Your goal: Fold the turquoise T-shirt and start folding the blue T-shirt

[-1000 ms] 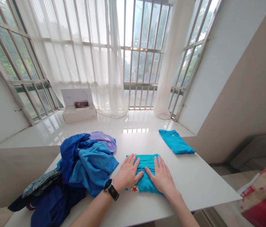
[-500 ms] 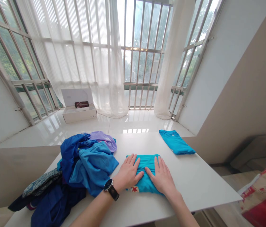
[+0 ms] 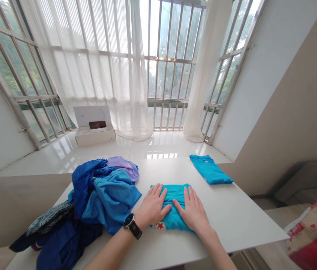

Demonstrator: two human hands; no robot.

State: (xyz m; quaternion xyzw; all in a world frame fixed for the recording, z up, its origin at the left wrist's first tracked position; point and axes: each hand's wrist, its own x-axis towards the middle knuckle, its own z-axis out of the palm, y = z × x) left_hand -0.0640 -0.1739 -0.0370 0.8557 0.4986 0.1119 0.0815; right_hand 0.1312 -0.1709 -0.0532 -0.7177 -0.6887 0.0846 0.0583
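A folded turquoise garment (image 3: 173, 223) with a red star patch near its front left corner lies on the white table (image 3: 231, 221). My left hand (image 3: 153, 204), with a dark watch on the wrist, rests flat across its left side, fingers spread. On the right side my right hand (image 3: 193, 210) also lies flat with fingers apart. Both thumbs point toward the middle of the cloth. Parts of the garment are hidden under the palms. Farther back on the right, a second folded turquoise garment (image 3: 211, 170) lies by itself.
A loose heap of blue, purple and dark clothes (image 3: 107, 195) covers the table's left side and hangs past its edge. On the windowsill stands an open white box (image 3: 95, 137) with a phone (image 3: 97, 124) propped on it. A red and tan bag (image 3: 314, 232) is at the lower right.
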